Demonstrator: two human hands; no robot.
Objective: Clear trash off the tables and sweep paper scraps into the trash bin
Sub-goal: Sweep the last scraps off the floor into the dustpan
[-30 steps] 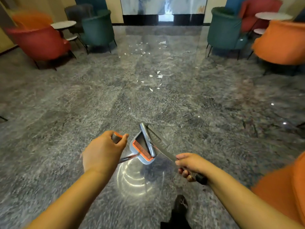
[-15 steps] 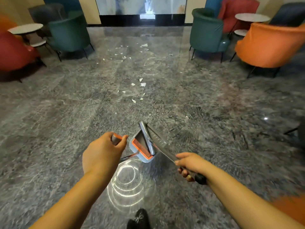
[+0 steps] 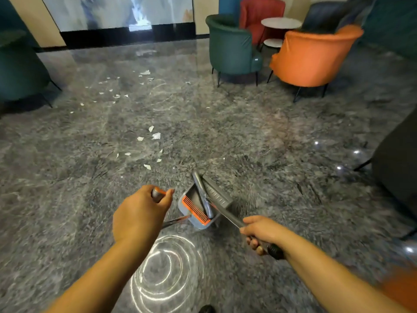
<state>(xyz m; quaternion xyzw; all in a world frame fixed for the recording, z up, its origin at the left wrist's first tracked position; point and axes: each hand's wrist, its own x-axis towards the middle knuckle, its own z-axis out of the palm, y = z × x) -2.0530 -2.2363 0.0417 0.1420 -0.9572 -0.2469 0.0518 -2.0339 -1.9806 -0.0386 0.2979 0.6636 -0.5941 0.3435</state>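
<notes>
My left hand [image 3: 141, 214] grips the orange-tipped end of the dustpan's long metal handle. The grey dustpan [image 3: 190, 199] with an orange comb edge hangs just above the floor in front of me. My right hand [image 3: 259, 232] grips the dark broom handle [image 3: 228, 216], and the grey broom head [image 3: 216, 192] lies in the dustpan. White paper scraps [image 3: 155, 136] lie scattered on the grey marble floor just beyond the dustpan. More scraps [image 3: 116, 96] are spread farther back toward the left.
A green armchair [image 3: 232, 48], an orange armchair [image 3: 313, 57], a red one and small round tables [image 3: 281, 23] stand at the back right. Another green chair [image 3: 20, 68] is at the left. A dark object [image 3: 399, 168] fills the right edge. My shoe tip [image 3: 206, 309] shows below.
The view has advanced and swung right: the scraps are nearer and to the left, the right chairs larger. Both hands keep the same hold on dustpan and broom.
</notes>
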